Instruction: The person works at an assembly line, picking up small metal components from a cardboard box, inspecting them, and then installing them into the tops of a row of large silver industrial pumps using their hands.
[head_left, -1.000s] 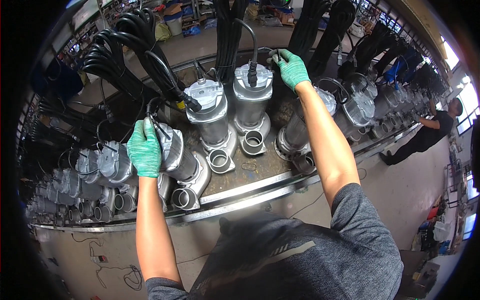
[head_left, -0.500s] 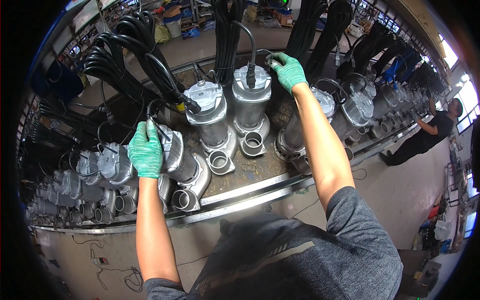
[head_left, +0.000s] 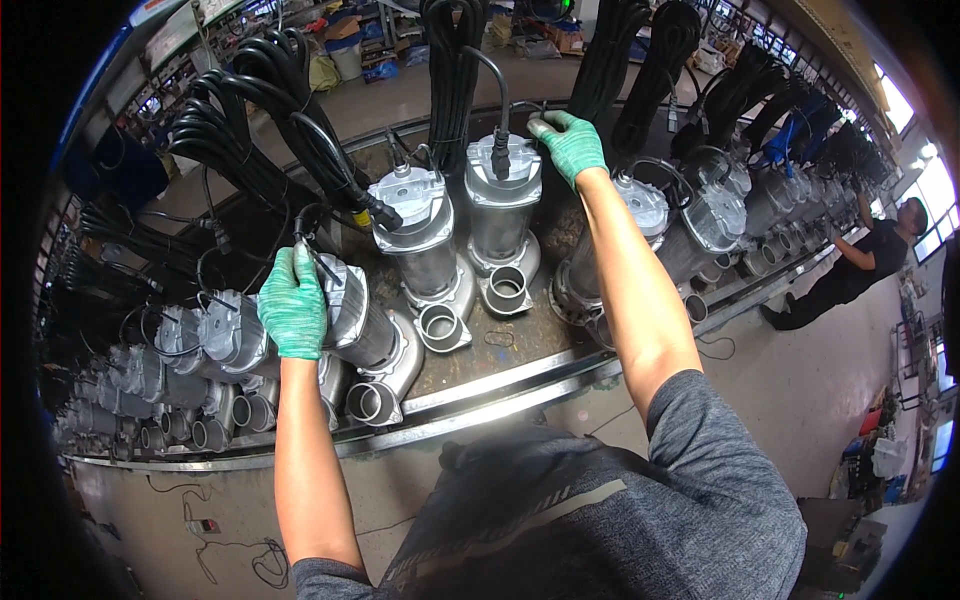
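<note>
Several steel submersible pumps stand in a row on a metal bench [head_left: 500, 385]. My left hand [head_left: 292, 300], in a green glove, grips the top of a tilted pump [head_left: 365, 325] near the bench's front edge. My right hand [head_left: 570, 145], also gloved, reaches far back and holds the handle on an upright pump [head_left: 503, 205], beside its black cable [head_left: 498, 110]. Another upright pump [head_left: 420, 235] stands between the two.
Coiled black cable bundles [head_left: 270, 110] hang behind the pumps. More pumps [head_left: 170, 360] crowd the left end and others [head_left: 720, 215] run off to the right. A person in black [head_left: 850, 260] works at the far right end. Boxes and bins sit on the floor beyond.
My right hand has shifted slightly left along the back pump's top. My left hand stays on the tilted pump.
</note>
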